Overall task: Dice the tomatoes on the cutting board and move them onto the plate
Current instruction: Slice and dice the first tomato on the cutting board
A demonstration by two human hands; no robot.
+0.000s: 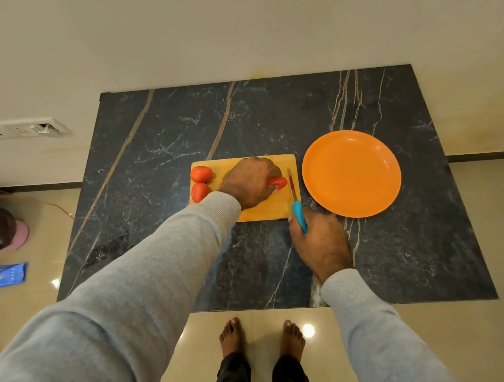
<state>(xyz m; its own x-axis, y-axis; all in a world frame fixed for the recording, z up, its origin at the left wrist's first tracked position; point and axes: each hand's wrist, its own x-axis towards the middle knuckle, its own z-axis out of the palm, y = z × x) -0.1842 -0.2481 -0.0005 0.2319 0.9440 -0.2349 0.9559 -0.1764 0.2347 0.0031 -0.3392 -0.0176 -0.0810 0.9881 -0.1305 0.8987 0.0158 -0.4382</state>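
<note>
A yellow cutting board (273,210) lies on the dark marble table. My left hand (251,181) holds a red tomato (279,182) on the board, its fingers curled over it. My right hand (319,244) grips the blue handle of a knife (298,217); the blade lies just right of the held tomato, apart from it. Two whole tomatoes (201,174) (200,192) sit at the board's left end. An orange plate (351,173) stands to the right of the board with nothing on it.
The dark marble table (156,159) stands against a cream wall. A wall socket (26,129) is at the left. My bare feet (263,339) are on the tiled floor below the table's near edge. A blue packet (6,274) lies on the floor.
</note>
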